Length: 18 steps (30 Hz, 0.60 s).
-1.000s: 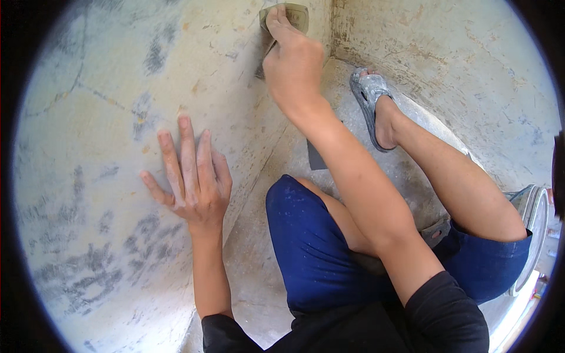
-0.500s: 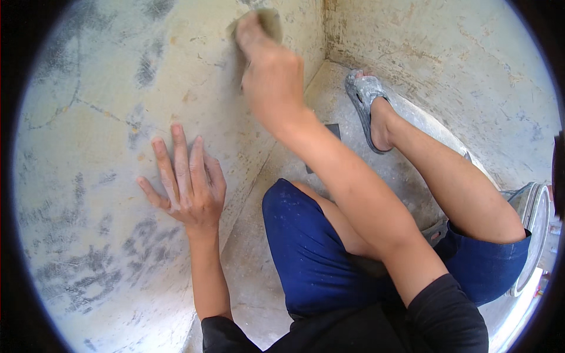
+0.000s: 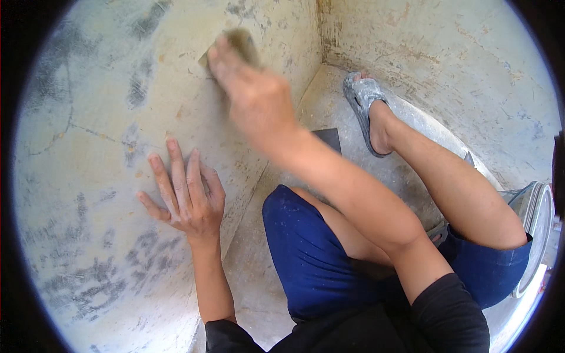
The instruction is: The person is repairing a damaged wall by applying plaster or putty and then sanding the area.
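Note:
My left hand (image 3: 188,197) lies against the pale, scuffed wall (image 3: 76,176), its fingers spread and dusted with white. Farther up the same wall, my right hand (image 3: 262,100) is closed on a piece of sandpaper (image 3: 242,46), flat and brownish grey. Motion blurs both the hand and the sheet. The sheet is pressed to the wall surface, with the fingers covering part of it. Dark grey patches and a thin crack mark the wall around my left hand.
A second wall (image 3: 435,53) meets the first at a corner. On the dusty floor (image 3: 247,247) lies a dark rectangular sheet (image 3: 329,139), partly behind my right forearm. My foot in a grey clog (image 3: 364,97) rests near the corner. A round, rimmed container (image 3: 537,235) stands at the right.
My right hand has moved down and left along the wall with the sandpaper. More of the dark sheet on the floor shows. My left hand keeps its place on the wall.

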Tool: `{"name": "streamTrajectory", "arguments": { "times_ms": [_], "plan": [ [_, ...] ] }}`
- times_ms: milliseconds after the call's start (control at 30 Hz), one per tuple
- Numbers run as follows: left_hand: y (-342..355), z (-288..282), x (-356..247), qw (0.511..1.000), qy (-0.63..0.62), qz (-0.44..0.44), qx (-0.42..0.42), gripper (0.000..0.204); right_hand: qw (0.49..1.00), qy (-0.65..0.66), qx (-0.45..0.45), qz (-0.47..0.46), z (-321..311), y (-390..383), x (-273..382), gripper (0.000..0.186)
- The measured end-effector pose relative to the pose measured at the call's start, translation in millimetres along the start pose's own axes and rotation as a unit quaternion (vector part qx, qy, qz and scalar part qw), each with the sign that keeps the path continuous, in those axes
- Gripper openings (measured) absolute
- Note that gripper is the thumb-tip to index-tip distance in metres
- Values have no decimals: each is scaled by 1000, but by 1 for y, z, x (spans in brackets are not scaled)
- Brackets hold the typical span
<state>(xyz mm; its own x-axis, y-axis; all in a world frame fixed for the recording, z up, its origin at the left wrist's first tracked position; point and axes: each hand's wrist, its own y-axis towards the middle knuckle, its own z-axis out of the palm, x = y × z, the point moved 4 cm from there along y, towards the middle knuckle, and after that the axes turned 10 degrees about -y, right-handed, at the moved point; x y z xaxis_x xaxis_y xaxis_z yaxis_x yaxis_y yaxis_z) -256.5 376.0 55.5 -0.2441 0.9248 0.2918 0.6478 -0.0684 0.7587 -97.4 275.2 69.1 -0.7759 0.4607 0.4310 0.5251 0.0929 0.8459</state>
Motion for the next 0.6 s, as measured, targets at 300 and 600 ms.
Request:
{"name": "streamTrajectory", "arguments": {
  "times_ms": [300, 600],
  "plan": [
    [3, -2, 1, 1000, -11, -2, -10, 20, 995, -13, -71, -70, -3, 15, -3, 45],
    [3, -1, -1, 1000, -18, -4, -7, 21, 995, -55, -23, -76, -1, 13, -3, 49]
  ]
}}
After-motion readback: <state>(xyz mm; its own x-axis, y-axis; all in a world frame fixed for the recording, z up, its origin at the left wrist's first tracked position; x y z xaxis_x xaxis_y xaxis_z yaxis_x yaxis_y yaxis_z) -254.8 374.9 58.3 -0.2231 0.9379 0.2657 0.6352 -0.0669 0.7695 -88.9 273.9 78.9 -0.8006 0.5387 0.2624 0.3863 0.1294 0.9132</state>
